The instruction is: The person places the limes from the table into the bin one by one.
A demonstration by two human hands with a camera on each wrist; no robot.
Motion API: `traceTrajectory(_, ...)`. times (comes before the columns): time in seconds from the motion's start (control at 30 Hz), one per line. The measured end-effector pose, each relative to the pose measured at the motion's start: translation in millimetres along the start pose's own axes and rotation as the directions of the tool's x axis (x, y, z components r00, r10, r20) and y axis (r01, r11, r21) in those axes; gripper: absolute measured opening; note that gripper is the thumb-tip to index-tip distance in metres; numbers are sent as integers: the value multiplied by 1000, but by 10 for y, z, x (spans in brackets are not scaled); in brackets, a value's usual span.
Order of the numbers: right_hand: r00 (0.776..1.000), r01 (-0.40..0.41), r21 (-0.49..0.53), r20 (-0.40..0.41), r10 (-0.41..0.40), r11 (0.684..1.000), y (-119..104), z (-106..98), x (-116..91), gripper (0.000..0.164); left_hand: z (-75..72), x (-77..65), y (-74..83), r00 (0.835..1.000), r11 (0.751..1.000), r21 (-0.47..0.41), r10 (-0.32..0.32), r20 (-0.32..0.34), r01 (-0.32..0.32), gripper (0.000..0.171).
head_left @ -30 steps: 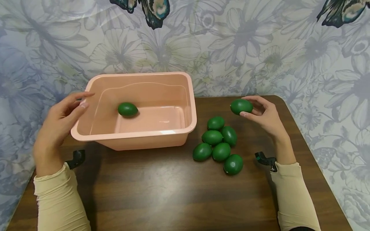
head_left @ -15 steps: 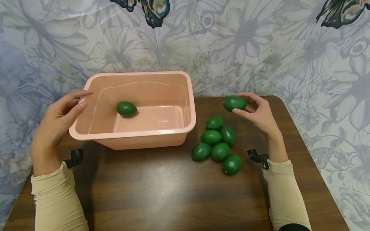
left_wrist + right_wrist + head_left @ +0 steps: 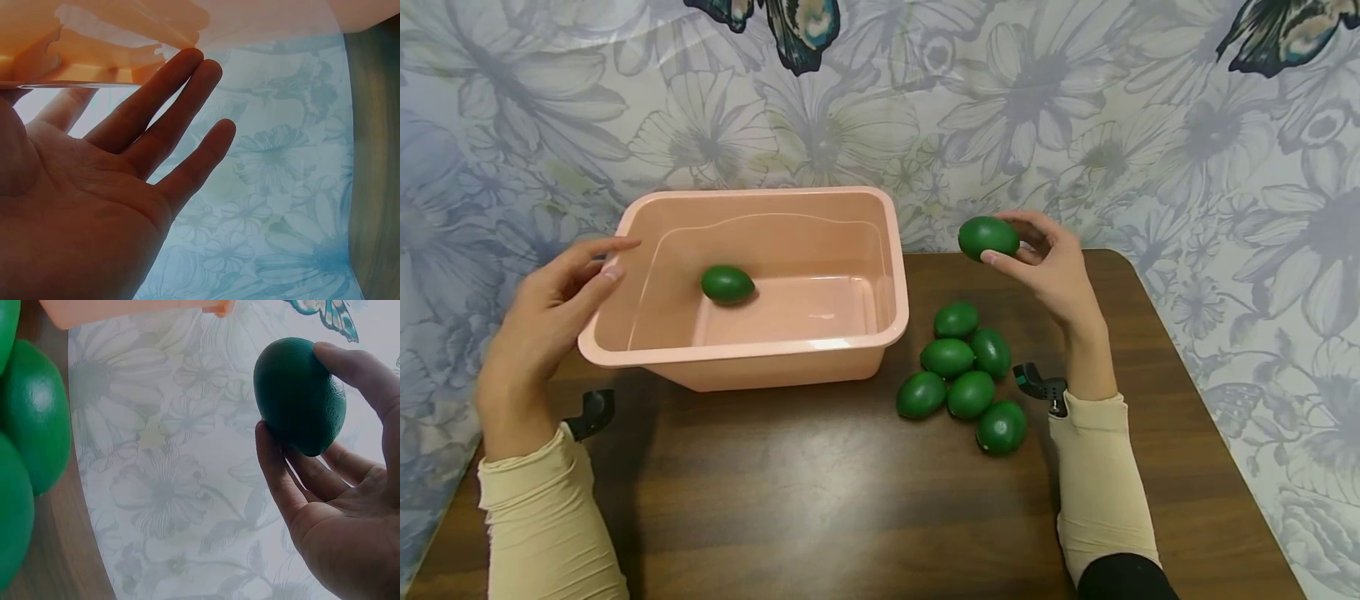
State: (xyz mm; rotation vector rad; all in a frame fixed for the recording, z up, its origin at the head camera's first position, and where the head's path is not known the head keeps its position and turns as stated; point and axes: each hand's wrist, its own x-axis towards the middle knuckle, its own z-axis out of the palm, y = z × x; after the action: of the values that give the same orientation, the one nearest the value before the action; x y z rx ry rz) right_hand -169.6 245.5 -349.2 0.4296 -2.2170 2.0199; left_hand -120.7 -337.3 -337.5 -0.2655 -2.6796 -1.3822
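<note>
In the head view my right hand [image 3: 1047, 262] holds a glossy dark green lime [image 3: 988, 238] between thumb and fingertips, raised above the far edge of the table. The right wrist view shows the same lime [image 3: 299, 397] with the thumb on top and fingertips beneath. My left hand [image 3: 553, 312] is at the left rim of a peach plastic basin [image 3: 760, 354], thumb and index finger over the rim. Its other fingers [image 3: 206, 78] reach along the outside wall in the left wrist view. One lime [image 3: 727, 284] lies inside the basin, left of its middle.
Several more limes [image 3: 947, 357] lie clustered on the brown wooden table [image 3: 820, 500], right of the basin. Close behind the table hangs a flower-patterned cloth [image 3: 1030, 108]. Each wrist wears a black camera mount [image 3: 591, 414].
My right hand has carried its lime leftward and upward, toward the basin. My left hand stays at the basin's rim, and the other limes lie as before.
</note>
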Motion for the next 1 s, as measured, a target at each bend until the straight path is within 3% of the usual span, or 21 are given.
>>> traceTrajectory(0.37, 1000, 21, -59, -12, -22, 998, -105, 134, 77, 46, -40, -20, -14, 1000, 1000, -5, 25, -12, -25, 44)
traceTrajectory(0.63, 998, 53, -58, -31, -55, 997, -361, 354, 150, 45, -53, -23, -28, 1000, 1000, 19, 19, -23, -19, 44)
traceTrajectory(1.0, 994, 99, -76, -29, -101, 992, -472, 642, 301, 45, 3, 22, -9, 1000, 1000, 0, 25, -3, -25, 43)
